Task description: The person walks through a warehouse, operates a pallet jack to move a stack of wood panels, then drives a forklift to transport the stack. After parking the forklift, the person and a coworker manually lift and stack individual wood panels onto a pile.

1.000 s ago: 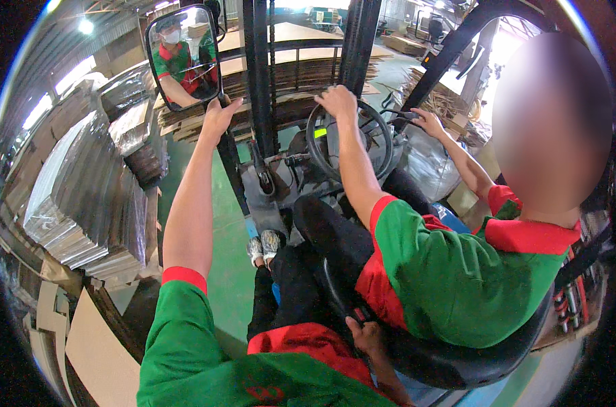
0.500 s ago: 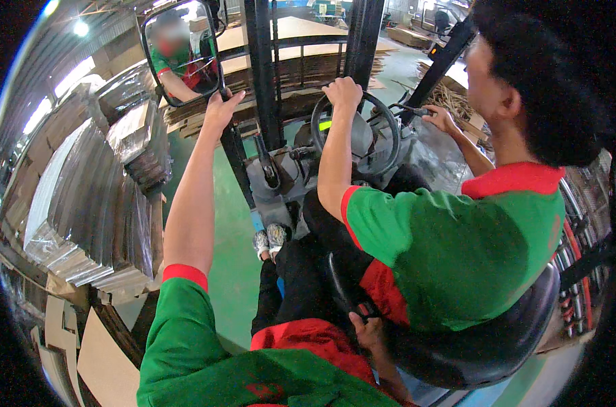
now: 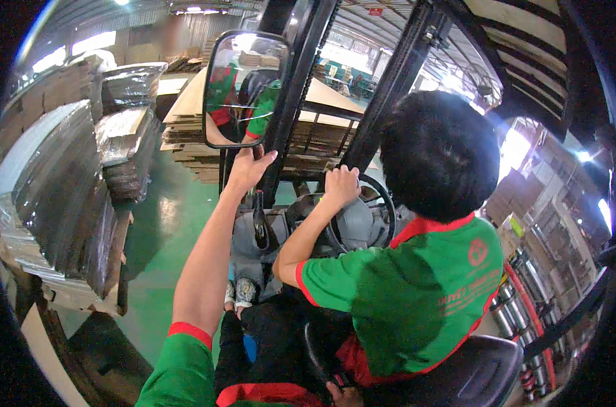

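Observation:
My left hand (image 3: 250, 168) reaches forward, closed around a black post (image 3: 224, 166) of the forklift just under the rectangular mirror (image 3: 243, 91). Its thumb sticks out to the right, and the other fingers are mostly behind. Low in the picture, my right hand (image 3: 344, 395) is curled on a curved black bar (image 3: 318, 356) beside the seat (image 3: 481, 373). The picture's lower edge cuts part of that hand off. To my right sits a co-worker (image 3: 416, 298) in a green shirt, whose left hand (image 3: 342, 184) rests on the steering wheel (image 3: 391, 210). The co-worker's right hand is hidden.
Film-wrapped stacks of board (image 3: 57, 197) stand on pallets at the left, beside the green floor (image 3: 162, 251). Ahead, behind the mast (image 3: 301, 102), lies a wide pile of flat sheets (image 3: 185, 129). Metal rollers (image 3: 518, 325) are racked at the right.
My view has swung up and to the right, so the mirror and my left hand appear lower and further right. The co-worker leans forward more. Both my hands keep their grips.

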A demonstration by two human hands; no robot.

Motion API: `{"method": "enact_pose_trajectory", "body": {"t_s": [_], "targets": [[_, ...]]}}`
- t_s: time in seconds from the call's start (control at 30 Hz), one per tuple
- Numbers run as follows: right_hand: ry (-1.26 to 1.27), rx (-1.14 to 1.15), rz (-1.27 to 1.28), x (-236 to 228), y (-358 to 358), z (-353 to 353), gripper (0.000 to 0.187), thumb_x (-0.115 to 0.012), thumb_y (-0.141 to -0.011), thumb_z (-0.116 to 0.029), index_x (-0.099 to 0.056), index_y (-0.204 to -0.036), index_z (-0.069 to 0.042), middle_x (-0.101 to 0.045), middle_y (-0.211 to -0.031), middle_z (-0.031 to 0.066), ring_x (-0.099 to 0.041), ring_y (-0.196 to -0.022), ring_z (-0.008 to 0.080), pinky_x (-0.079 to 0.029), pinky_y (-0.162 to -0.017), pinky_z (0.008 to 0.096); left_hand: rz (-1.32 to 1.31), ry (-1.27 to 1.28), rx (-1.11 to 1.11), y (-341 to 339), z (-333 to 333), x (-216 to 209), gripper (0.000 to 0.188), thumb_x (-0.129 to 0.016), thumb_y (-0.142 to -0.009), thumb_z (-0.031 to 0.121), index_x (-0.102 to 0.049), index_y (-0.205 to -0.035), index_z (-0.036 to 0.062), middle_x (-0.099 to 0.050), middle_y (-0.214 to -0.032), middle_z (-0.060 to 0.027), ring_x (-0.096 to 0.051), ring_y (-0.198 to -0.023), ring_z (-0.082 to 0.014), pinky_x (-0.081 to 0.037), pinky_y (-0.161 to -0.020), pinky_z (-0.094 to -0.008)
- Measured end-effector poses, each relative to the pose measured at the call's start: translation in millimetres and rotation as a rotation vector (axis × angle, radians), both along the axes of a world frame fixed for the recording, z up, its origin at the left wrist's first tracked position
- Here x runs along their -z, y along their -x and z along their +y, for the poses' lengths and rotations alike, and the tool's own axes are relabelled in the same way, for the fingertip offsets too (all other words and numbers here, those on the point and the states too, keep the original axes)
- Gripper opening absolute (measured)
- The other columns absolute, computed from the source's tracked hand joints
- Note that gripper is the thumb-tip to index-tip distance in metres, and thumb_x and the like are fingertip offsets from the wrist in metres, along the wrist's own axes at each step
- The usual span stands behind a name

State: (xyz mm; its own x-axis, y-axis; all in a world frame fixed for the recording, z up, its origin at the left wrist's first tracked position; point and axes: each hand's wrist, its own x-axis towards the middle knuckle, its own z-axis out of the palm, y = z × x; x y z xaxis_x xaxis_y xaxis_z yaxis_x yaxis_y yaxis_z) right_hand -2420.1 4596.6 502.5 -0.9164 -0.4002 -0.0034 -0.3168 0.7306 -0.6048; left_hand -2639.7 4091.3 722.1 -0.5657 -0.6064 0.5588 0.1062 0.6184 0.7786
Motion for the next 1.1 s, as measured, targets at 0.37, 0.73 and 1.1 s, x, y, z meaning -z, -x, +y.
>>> {"method": "enact_pose_trajectory", "body": {"t_s": [0.37,0.73,1.1], "targets": [[-0.221,0.193,-0.158,-61,88,-95,0.045,-0.056,-0.088,-0.050,-0.062,-0.115,-0.014,-0.065,-0.096,0.0158,-0.063,-0.076,0.0332,-0.049,-0.066,0.0436,0.474,-0.050,0.347,36,-28,17,0.026,-0.070,-0.079,0.020,-0.063,-0.095,0.0007,-0.056,-0.065,-0.0093,-0.054,-0.059,-0.0216,-0.044,-0.056,-0.0346],[-0.390,0.381,-0.089,-109,124,-199,0.048,-0.058,-0.087,-0.050,-0.062,-0.115,-0.012,-0.064,-0.088,0.0126,-0.062,-0.073,0.0281,-0.048,-0.066,0.0400,0.316,-0.144,0.565,58,-46,12,0.035,-0.064,-0.084,0.033,-0.054,-0.092,0.0005,-0.064,-0.077,-0.0240,-0.063,-0.075,-0.0436,-0.050,-0.067,-0.0512],[-0.413,0.433,-0.090,-97,107,-200,0.051,-0.060,-0.085,-0.051,-0.062,-0.116,-0.011,-0.063,-0.079,0.0094,-0.061,-0.069,0.0230,-0.048,-0.066,0.0363,0.442,-0.196,0.621,49,-53,13,0.034,-0.064,-0.084,0.032,-0.054,-0.091,0.0006,-0.065,-0.080,-0.0210,-0.064,-0.077,-0.0410,-0.050,-0.070,-0.0493]]}}
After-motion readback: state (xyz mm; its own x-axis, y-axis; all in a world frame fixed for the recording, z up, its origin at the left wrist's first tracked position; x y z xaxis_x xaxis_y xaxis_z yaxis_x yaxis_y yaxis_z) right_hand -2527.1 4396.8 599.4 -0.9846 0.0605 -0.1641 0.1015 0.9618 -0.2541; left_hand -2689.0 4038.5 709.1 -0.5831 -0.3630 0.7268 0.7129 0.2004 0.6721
